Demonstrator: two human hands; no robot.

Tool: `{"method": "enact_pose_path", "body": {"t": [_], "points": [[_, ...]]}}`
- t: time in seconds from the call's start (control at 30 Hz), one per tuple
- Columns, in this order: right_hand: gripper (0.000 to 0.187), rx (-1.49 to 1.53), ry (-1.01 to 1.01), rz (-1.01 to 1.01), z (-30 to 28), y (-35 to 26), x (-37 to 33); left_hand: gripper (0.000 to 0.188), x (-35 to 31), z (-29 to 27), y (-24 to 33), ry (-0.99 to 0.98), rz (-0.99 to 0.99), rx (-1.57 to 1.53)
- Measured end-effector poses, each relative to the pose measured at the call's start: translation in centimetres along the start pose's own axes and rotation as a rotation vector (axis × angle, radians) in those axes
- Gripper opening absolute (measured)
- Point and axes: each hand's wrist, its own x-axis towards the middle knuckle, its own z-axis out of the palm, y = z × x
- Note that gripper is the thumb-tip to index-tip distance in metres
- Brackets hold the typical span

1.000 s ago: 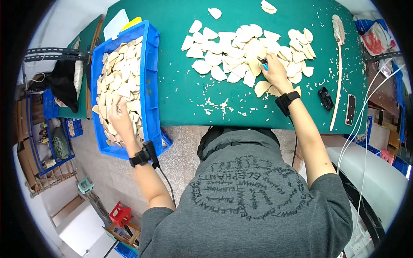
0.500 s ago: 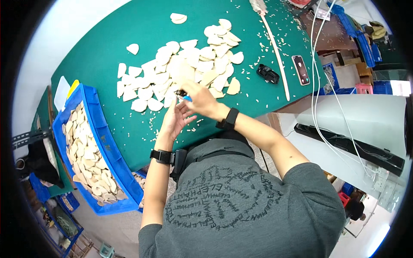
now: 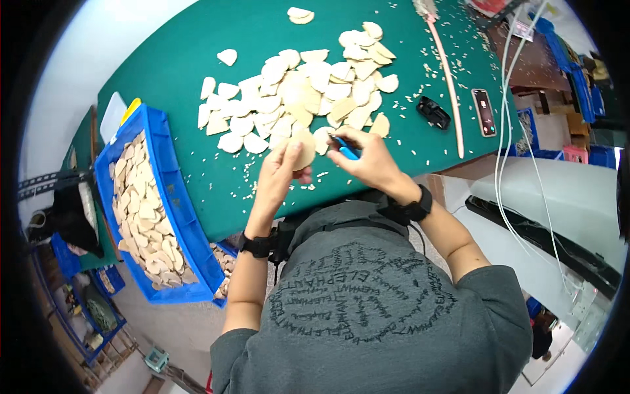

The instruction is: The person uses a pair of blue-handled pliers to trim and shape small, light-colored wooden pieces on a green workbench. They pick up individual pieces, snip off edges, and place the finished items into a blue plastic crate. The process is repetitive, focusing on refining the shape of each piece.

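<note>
A pale wooden piece (image 3: pixel 304 148), flat and rounded like a fan, sits in the left hand (image 3: pixel 283 169). The fingers of that hand are wrapped around its lower edge, so it is held up just above the green tabletop (image 3: pixel 197 39), near the front edge. The right hand (image 3: pixel 369 156) is right beside it, almost touching. Its fingers are closed on a small blue tool (image 3: pixel 344 147), and the tip of the tool points at the wooden piece. I cannot tell if the tip touches the wood.

Behind the hands lies a big pile of wooden pieces (image 3: pixel 308 92) in the same pale colour, spread out on the tabletop. Tiny wood chips (image 3: pixel 252 176) are scattered around the pile and in front of it. One piece (image 3: pixel 227 56) lies alone to the left of the pile, and two more (image 3: pixel 300 14) lie at the far edge.

On the person's left is a long blue crate (image 3: pixel 172 197) full of more pale pieces. It hangs a bit over the front edge of the tabletop.

On the right lie a long thin stick (image 3: pixel 448 79), a small black thing (image 3: pixel 433 111) and a phone (image 3: pixel 484 112). Each wrist has a black band on it.
</note>
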Motion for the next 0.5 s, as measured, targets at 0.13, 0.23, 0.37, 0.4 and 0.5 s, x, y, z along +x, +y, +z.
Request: {"method": "enact_pose_path", "body": {"t": [0.13,0.23,0.37,0.4,0.5], "points": [[0.028,0.056,-0.086,0.107,-1.2,-1.9,0.0,0.032,-1.1,0.8,1.7,-0.139,0.111,0.06],[0.029,-0.014,-0.078,-0.002,-1.1,-2.1,0.5,0.031,-2.0,0.6,2.5,-0.147,0.094,0.055],[0.027,-0.094,-0.16,-0.063,-1.1,-2.5,0.9,0.03,-2.8,0.8,2.6,-0.103,0.091,0.043],[0.027,-0.105,-0.169,-0.071,-1.1,-2.6,0.9,0.03,-2.9,0.9,2.7,-0.095,0.091,0.047],[0.027,-0.128,-0.187,-0.099,-1.4,-3.1,1.1,0.03,-3.3,1.2,3.2,-0.048,0.105,0.081]]}}
